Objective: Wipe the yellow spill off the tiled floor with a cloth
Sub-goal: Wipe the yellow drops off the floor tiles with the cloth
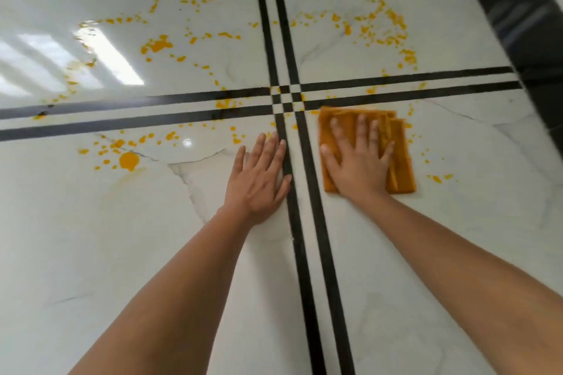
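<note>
A folded orange cloth (402, 155) lies flat on the white tiled floor (122, 253), just right of the crossing of the black stripes. My right hand (358, 161) presses flat on top of the cloth with fingers spread. My left hand (259, 179) rests palm down on bare tile left of the stripes, holding nothing. Yellow spill drops (157, 46) are scattered over the far left tile, the far right tile (384, 24), and the near left tile, with a round blob (129, 160). Small drops (437, 178) lie right of the cloth.
Two pairs of black stripes (286, 97) cross in the middle of the floor. A dark glossy band (518, 24) runs along the right edge. Window glare (100, 55) reflects on the far left tile. A faint yellowish smear shows below the round blob.
</note>
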